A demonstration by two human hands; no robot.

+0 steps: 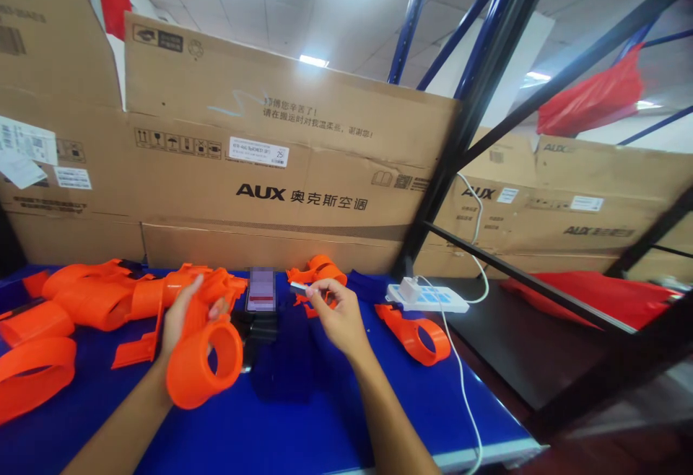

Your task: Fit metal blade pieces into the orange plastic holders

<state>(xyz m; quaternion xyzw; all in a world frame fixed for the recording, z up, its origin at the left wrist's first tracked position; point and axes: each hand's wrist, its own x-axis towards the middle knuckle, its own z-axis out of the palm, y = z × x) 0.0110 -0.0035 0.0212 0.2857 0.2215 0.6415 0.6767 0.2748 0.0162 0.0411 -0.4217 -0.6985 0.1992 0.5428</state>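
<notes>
My left hand [181,316] is closed round an orange plastic part with a round, hollow end [203,367], which faces me. In my right hand [338,316], thumb and forefinger pinch a small flat strip [299,288], pale along its edge; its exact kind is too small to make out. Behind that hand an orange ring-shaped piece [326,268] lies on the blue table [325,424]. A phone [262,289] with a lit screen stands between my hands, and dark objects below it are partly hidden by the held part.
Several orange plastic pieces [92,294] crowd the left side. To the right lie another orange piece [425,341] and a white power strip [433,297] with a cable [460,367] running over the table. Cardboard [303,150] walls the back, and a black metal post [433,193] rises at right.
</notes>
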